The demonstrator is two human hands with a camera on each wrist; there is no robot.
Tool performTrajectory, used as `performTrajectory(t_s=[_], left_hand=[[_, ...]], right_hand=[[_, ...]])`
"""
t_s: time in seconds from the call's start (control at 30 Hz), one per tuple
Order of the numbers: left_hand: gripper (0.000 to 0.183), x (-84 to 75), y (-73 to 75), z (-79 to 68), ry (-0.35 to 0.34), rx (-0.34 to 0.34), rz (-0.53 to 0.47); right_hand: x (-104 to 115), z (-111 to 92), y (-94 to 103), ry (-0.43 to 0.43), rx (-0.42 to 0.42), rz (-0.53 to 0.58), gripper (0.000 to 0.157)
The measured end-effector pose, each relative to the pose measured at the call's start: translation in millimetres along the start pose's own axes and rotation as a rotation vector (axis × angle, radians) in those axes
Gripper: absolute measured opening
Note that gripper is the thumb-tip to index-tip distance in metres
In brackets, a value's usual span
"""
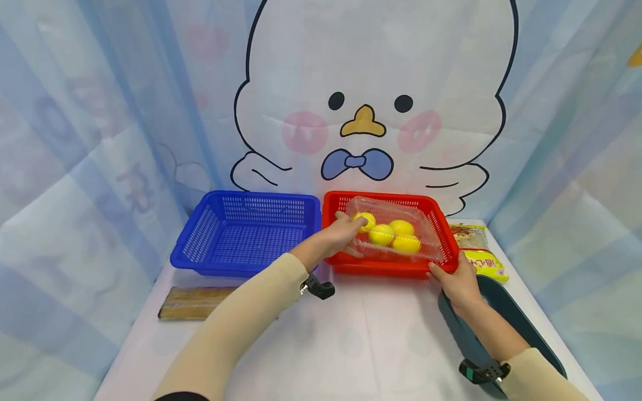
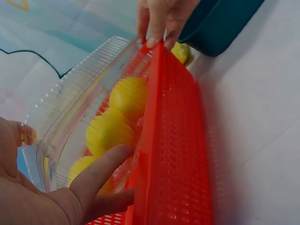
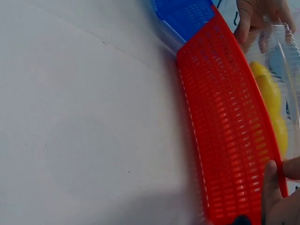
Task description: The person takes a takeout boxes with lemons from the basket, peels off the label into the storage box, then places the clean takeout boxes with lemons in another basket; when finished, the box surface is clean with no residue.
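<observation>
A clear plastic box [image 1: 426, 236] lies tilted inside the red basket [image 1: 386, 268]. Several round, lemon-yellow fruits [image 1: 402, 227] show through its walls. At the box's left end, my left hand [image 1: 342, 231] spreads thumb and fingers around it and grips it, the thumb seen through the plastic in the left wrist view. My right hand [image 1: 458, 281] pinches the red basket's rim at its front right corner, with the thumb on the outside in the right wrist view.
A blue basket [image 1: 200, 262] stands left of the red one. In front of it lies a flat brown bundle [image 1: 195, 303]. A dark teal tub [image 1: 531, 334] sits under my right forearm, and food packets [image 1: 484, 264] lie behind it. A printed curtain [image 1: 281, 67] hangs behind the table.
</observation>
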State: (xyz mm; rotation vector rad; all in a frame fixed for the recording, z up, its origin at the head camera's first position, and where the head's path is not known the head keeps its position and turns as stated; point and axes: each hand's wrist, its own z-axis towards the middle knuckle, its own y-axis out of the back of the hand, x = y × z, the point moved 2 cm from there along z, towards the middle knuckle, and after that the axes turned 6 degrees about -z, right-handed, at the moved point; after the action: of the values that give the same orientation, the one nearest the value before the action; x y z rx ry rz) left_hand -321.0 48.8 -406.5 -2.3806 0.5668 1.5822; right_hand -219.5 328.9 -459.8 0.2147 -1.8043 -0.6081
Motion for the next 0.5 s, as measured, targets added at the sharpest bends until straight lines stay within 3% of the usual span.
performTrajectory(t_s=[0.33,0.5], left_hand=[[0.092,17.3,-6.4,24.7,0.012,-0.071,0.059],[0.085,23.3,-9.3,30.9,-0.018,-0.095,0.082]], right_hand=[[2,0,-1.7,-0.015,0.006,0.017,0.095],[3,0,-2.4,-0.003,0.008,0.035,0.093]])
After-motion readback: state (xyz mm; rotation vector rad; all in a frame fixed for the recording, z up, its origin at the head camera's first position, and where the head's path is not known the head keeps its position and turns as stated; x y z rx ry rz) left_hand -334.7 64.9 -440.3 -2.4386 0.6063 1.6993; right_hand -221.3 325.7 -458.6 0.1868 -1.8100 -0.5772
